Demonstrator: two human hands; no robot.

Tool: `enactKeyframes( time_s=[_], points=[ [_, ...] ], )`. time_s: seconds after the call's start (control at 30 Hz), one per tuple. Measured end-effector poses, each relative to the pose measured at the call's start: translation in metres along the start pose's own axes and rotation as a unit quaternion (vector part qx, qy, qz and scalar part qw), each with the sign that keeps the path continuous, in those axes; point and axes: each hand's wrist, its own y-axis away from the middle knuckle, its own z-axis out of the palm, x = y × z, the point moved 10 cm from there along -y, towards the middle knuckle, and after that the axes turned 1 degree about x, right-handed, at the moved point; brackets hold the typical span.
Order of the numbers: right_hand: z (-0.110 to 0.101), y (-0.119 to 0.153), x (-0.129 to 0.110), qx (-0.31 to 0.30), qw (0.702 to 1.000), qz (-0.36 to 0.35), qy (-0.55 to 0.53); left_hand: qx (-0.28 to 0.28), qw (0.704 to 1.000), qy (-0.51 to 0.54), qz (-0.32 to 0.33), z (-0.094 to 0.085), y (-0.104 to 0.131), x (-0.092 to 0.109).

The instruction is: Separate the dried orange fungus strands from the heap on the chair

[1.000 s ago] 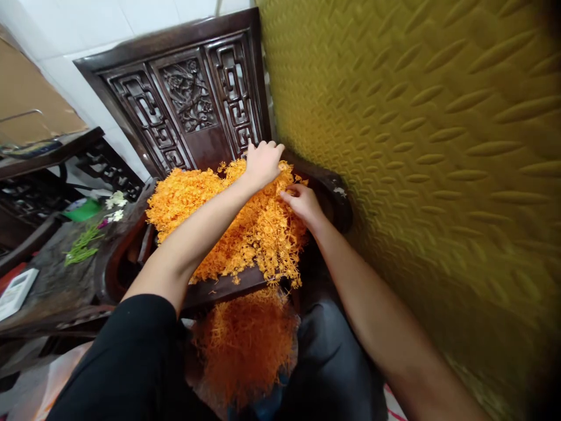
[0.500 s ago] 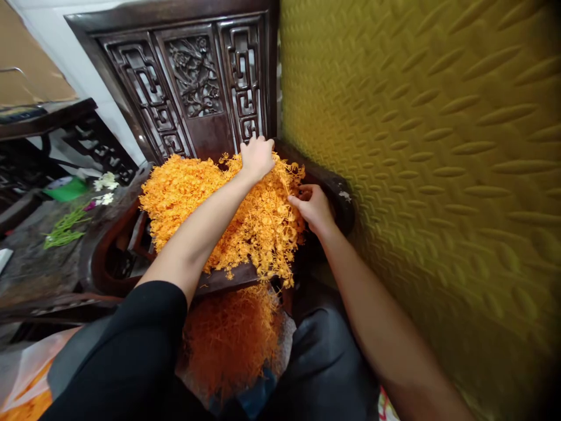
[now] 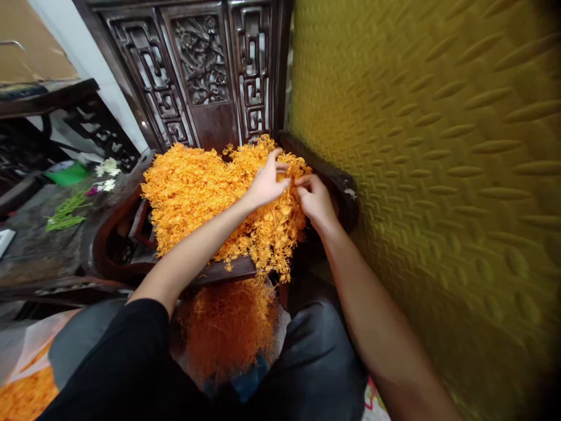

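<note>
A large heap of small orange flowers (image 3: pixel 188 187) on thin stems fills the seat of a dark carved wooden chair (image 3: pixel 232 269). My left hand (image 3: pixel 268 181) reaches over the heap's right side, its fingers apart and its thumb pointing at the other hand. At the heap's right edge my right hand (image 3: pixel 318 202) is closed, thumb and forefinger pinched at the blossoms. What lies between those fingertips is too small to make out. Some flowers hang over the seat's front edge.
Below the seat, between my knees, lies a mass of orange stems (image 3: pixel 228 327). A yellow embossed mat (image 3: pixel 416 164) rises at the right. On the left table (image 3: pixel 26 240) are green stems (image 3: pixel 68 210), white flowers (image 3: pixel 107 175) and a green object (image 3: pixel 68 173). A plastic bag (image 3: pixel 39 345) holds orange pieces.
My left hand has come down and toward the right from the heap's back edge, and its fingers have spread. My right thumb and forefinger have drawn together. The view has shifted slightly.
</note>
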Motion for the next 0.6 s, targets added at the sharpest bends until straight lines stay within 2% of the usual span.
enactKeyframes(
  time_s=[0.07,0.13,0.2,0.23,0.3,0.37,0.4,0.47,0.6],
  points=[
    [-0.01,0.0,-0.004,0.027,0.997,-0.002,-0.069,0.064,0.996,0.011,0.067,-0.003,0.043,0.001],
    [-0.018,0.002,-0.008,0.035,0.997,-0.007,-0.061,0.074,0.995,-0.01,0.071,0.007,0.077,-0.01],
    [-0.02,0.008,-0.008,0.014,0.998,-0.015,0.059,0.036,0.996,-0.068,0.05,0.027,0.095,-0.023],
    [-0.016,0.011,-0.003,-0.019,0.989,-0.009,0.148,0.014,0.994,-0.103,0.039,0.037,0.1,-0.029],
    [0.0,0.021,0.018,-0.123,0.946,0.022,0.3,-0.016,0.986,-0.162,0.022,0.051,0.104,-0.036],
    [0.015,0.031,0.038,-0.208,0.907,0.045,0.363,-0.025,0.98,-0.196,0.013,0.056,0.103,-0.038],
    [0.02,0.033,0.043,-0.226,0.901,0.043,0.367,-0.025,0.978,-0.206,0.008,0.056,0.101,-0.037],
    [0.024,0.033,0.043,-0.218,0.907,0.025,0.359,-0.017,0.975,-0.22,-0.003,0.053,0.098,-0.032],
    [0.019,0.03,0.031,-0.169,0.922,0.003,0.348,0.012,0.975,-0.221,-0.021,0.039,0.085,-0.017]
  ],
)
